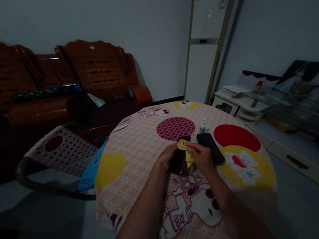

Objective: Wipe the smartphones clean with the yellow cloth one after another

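Over the middle of the round table, my left hand [168,156] is closed on a dark phone [178,164] with a purple shiny edge. My right hand [202,155] pinches a yellow cloth [189,158], which lies against the phone's right side and upper part. Just right of that hand rests a flat black rectangular object [212,148], perhaps a case or another device. Behind it stands a small clear bottle [202,126] with a white cap and a blue label. My fingertips are partly hidden by the cloth and the phone.
A patterned cloth [141,155] covers the table. To the left are a woven chair [62,147] with a blue item on it and a wooden sofa [95,71]. A glass-topped cabinet [286,101] stands right, a tall white unit [206,41] behind.
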Motion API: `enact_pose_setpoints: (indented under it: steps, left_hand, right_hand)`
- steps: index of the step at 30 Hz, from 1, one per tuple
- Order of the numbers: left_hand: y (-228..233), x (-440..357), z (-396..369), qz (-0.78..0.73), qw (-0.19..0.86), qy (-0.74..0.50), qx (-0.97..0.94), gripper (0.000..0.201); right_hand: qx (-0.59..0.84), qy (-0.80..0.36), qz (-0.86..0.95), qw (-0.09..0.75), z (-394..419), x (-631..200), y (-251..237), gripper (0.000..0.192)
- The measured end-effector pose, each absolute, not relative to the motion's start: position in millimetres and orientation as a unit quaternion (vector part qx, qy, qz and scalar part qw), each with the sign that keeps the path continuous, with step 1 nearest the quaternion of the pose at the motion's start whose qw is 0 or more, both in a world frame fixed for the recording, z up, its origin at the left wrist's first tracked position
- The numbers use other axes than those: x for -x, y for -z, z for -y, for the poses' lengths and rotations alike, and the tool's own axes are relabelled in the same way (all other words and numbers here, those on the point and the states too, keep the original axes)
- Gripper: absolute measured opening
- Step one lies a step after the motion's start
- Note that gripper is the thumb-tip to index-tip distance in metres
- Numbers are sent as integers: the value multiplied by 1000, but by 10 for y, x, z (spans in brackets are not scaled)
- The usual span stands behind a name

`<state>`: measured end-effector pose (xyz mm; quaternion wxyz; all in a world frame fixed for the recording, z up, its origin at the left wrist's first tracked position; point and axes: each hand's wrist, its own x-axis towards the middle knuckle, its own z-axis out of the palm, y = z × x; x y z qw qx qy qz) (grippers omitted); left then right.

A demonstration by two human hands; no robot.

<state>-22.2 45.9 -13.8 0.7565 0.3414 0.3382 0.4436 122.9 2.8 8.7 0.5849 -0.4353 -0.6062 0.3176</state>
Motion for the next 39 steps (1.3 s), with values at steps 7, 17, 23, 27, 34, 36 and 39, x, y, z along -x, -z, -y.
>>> enact_pose_setpoints:
  steps: [7, 17, 23, 27, 34, 36, 39]
  left_hand:
    - [108, 255, -405, -350, 744, -429, -375, 33]
    - [86, 322, -482, -400, 744, -484, -229, 18]
    - [-49, 386, -456, -430, 727, -506, -172, 19]
    - [-6, 367, -478, -425, 716, -523, -181, 18]
    - [158, 303, -502, -359, 741, -480, -302, 20]
    - [150, 288, -482, -341, 739, -471, -340, 22]
    - [96, 291, -441, -330, 723, -462, -393, 30]
  right_hand:
    - [480, -256, 571, 615, -75, -1329, -88, 27]
    - [405, -417, 630, 515, 65, -1101, -59, 21]
    - [382, -459, 648, 472, 144, -1052, -109, 20]
    - [385, -455, 643, 481, 128, -1071, -101, 19]
    - [416, -410, 603, 543, 32, -1155, -79, 22]
    - [424, -387, 594, 564, 9, -1187, -95, 22]
    - [434, -354, 579, 593, -15, -1236, -125, 21]
